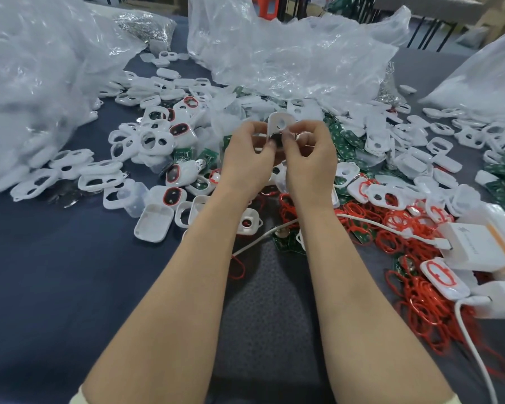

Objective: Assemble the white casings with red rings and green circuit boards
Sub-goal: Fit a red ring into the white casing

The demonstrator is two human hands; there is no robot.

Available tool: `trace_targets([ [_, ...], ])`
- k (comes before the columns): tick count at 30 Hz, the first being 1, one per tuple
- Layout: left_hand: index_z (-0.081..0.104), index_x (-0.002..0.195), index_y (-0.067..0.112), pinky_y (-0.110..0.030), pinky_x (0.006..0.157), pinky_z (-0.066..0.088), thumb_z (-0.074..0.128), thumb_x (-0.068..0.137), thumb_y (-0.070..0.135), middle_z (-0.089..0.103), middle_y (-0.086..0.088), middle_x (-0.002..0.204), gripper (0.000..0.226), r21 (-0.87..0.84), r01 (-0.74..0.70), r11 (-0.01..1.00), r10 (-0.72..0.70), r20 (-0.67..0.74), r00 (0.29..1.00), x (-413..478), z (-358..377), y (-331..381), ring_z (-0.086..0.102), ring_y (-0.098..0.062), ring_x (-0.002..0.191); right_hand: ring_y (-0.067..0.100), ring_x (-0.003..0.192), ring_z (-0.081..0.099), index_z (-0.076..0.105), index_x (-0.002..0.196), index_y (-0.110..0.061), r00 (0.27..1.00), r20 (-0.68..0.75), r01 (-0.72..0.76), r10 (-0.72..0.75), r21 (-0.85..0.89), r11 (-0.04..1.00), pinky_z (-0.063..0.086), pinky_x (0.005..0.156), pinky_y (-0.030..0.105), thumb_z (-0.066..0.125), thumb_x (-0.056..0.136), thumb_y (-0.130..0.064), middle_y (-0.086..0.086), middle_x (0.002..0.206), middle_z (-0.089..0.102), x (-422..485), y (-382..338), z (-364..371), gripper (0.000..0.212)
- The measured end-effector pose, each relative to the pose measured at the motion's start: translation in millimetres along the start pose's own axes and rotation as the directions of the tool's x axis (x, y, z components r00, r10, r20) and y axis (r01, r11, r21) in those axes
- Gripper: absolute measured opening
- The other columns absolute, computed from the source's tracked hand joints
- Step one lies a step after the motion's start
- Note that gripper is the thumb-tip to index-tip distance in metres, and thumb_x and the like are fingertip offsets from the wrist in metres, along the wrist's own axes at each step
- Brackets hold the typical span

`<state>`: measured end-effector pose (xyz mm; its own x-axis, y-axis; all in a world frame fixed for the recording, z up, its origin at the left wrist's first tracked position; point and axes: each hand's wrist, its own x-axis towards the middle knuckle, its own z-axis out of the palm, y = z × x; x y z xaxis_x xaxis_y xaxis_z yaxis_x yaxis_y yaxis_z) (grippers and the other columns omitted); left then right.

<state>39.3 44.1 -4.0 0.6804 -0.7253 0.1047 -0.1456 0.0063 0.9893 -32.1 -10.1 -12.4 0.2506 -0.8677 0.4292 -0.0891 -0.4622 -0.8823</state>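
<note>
**Step in hand: seating a part in one casing**

Nearest, loose red rings (414, 290) lie heaped at the right of the dark table (56, 272). Beyond them the left hand (246, 161) and right hand (311, 161) meet, fingers curled, thumbs and forefingers pinching one white casing (279, 122) held upright, clear of the table. A dark round part (276, 139) sits at its lower end; what it is cannot be told. Judged: the part is being pressed home. The next move calls for even thumb pressure and square alignment. Farther off lie green circuit boards (346, 141), spare casings (146, 138) and plastic bags (289, 59).
</note>
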Motion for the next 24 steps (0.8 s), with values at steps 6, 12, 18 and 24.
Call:
trace_targets([
  [6,0.053,0.107,0.018,-0.042,0.095,0.053,0.047,0.096,0.005,0.067,-0.011,0.109,0.018,-0.010,0.015,1.000,-0.015,-0.050,0.999,-0.5,0.0,0.1,0.067,-0.023,0.101,0.008,0.082,0.059,0.062,0.105,-0.009,0.994,0.086,-0.058,0.060,-0.030,0.998,0.047,0.077,0.021,0.059,0.094,-0.022,-0.007,0.086,0.061,0.6,1.5,1.5,0.017],
  [12,0.058,0.106,0.014,-0.040,0.086,0.056,0.057,0.093,0.010,0.071,-0.007,0.093,0.015,0.105,-0.045,0.993,0.054,-0.079,0.995,-4.1,0.6,0.6,0.070,-0.020,0.085,0.019,0.085,0.062,0.066,0.095,-0.006,0.990,0.116,-0.072,0.079,-0.063,0.995,0.047,0.079,0.030,0.058,0.094,-0.018,0.001,0.086,0.066,1.4,1.0,-0.3,0.015],
  [18,0.050,0.091,0.022,-0.024,0.066,0.049,0.057,0.093,0.012,0.071,-0.007,0.082,0.012,0.229,-0.098,0.968,0.132,-0.138,0.982,-6.9,0.4,1.8,0.068,-0.020,0.071,0.014,0.074,0.059,0.068,0.091,-0.010,0.997,0.062,-0.045,0.052,-0.109,0.993,0.042,0.067,0.023,0.061,0.092,-0.017,-0.006,0.073,0.061,-3.0,-1.4,2.5,0.009],
  [24,0.057,0.098,0.020,-0.032,0.073,0.055,0.054,0.095,0.011,0.072,-0.008,0.084,0.010,0.135,-0.111,0.985,0.126,-0.114,0.985,-6.0,2.6,-0.5,0.070,-0.020,0.074,0.012,0.069,0.056,0.061,0.097,-0.008,0.999,0.042,0.037,-0.032,-0.115,0.993,0.037,0.062,0.012,0.059,0.093,-0.016,-0.011,0.067,0.058,-2.6,-0.1,-1.5,0.009],
])
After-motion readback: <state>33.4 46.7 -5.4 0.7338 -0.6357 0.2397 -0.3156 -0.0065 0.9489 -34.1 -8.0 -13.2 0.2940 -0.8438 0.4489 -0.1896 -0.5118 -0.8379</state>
